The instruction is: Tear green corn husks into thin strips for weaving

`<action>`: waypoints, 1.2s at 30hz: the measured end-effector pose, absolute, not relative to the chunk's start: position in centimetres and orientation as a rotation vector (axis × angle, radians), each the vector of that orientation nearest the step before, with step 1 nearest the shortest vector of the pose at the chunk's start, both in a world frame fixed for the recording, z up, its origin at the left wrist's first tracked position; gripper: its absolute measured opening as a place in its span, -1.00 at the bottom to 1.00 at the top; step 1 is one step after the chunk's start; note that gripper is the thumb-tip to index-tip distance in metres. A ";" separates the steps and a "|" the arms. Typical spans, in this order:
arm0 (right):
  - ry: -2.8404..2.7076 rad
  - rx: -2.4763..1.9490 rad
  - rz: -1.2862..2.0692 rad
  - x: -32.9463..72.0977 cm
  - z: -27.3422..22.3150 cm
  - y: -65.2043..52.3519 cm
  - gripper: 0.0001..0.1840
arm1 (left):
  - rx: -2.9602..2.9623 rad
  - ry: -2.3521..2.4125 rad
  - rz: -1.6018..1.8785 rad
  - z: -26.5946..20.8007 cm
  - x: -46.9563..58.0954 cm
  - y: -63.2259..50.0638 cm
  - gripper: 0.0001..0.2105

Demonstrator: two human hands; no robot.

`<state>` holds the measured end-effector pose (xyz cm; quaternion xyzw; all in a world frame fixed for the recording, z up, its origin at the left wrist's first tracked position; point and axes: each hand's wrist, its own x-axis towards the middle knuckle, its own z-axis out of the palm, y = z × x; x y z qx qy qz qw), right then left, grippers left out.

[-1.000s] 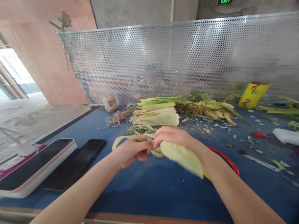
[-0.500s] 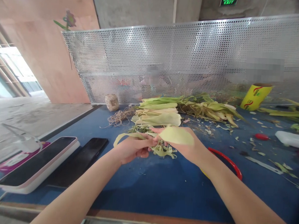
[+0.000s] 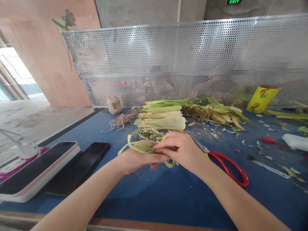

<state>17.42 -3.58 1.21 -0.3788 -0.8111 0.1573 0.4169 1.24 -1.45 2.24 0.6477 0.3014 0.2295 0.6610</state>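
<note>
Both hands meet over the middle of the blue table. My left hand (image 3: 137, 159) is closed on pale green strips of corn husk (image 3: 142, 147), which curl out past its fingers on the left. Pinching at the same strips from the right is my right hand (image 3: 180, 148), its fingertips touching the husk between the hands. Red-handled scissors (image 3: 234, 181) lie beside my right wrist, partly hidden by it. Just beyond the hands sit a small heap of shredded green husk (image 3: 151, 134) and a neat stack of flat husks (image 3: 166, 123).
Two phones, one white-edged (image 3: 37, 168) and one black (image 3: 81, 167), lie at left. String (image 3: 122, 120) and a twine roll (image 3: 114, 105) are farther back. A husk pile (image 3: 216, 113), yellow roll (image 3: 262, 98) and scraps spread right. A perforated metal screen (image 3: 172, 61) borders the back.
My right hand has turned and shifted slightly left, its fingers now down on the strips. The broad husk piece that covered it no longer shows there. More of the scissors is visible.
</note>
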 end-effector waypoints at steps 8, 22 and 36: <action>-1.965 -1.038 0.686 18.5 2.3 -4.2 -0.83 | 1.187 0.608 0.567 2.3 1.3 -1.7 -0.81; -2.068 -0.918 0.395 17.2 2.3 -3.9 -0.89 | 1.525 0.982 0.444 2.3 2.9 -3.3 -0.81; -1.667 -0.806 0.661 16.9 1.4 -3.8 -0.91 | 1.413 0.779 0.537 1.1 2.6 -2.4 -0.88</action>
